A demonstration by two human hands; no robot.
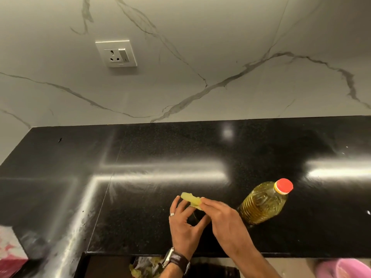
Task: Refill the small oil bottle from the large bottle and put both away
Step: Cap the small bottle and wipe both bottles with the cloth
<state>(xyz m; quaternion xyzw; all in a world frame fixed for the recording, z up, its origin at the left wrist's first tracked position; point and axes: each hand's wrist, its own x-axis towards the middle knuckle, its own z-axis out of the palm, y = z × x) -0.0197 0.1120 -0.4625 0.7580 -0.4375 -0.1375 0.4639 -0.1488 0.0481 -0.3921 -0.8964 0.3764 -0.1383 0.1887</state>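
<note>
The large oil bottle (263, 203) stands on the black counter (140, 197), full of yellow oil and closed with a red cap (284, 186). Just left of it my two hands meet over the counter's front part. My right hand (224, 219) pinches a pale yellow translucent cap piece (191, 200) at its right end. My left hand (185, 223), with a ring and a wristwatch, curls round a dark, see-through thing that looks like the small bottle (197, 214); its fingertips reach up to the yellow piece. Most of the small bottle is hidden between my hands.
A marble-pattern wall with a socket and switch (116, 53) rises behind the counter. A pink tub (347, 267) sits below at the right, a pink-white cloth (10, 249) at the lower left. Crumpled bags (144, 266) lie under the counter's front edge.
</note>
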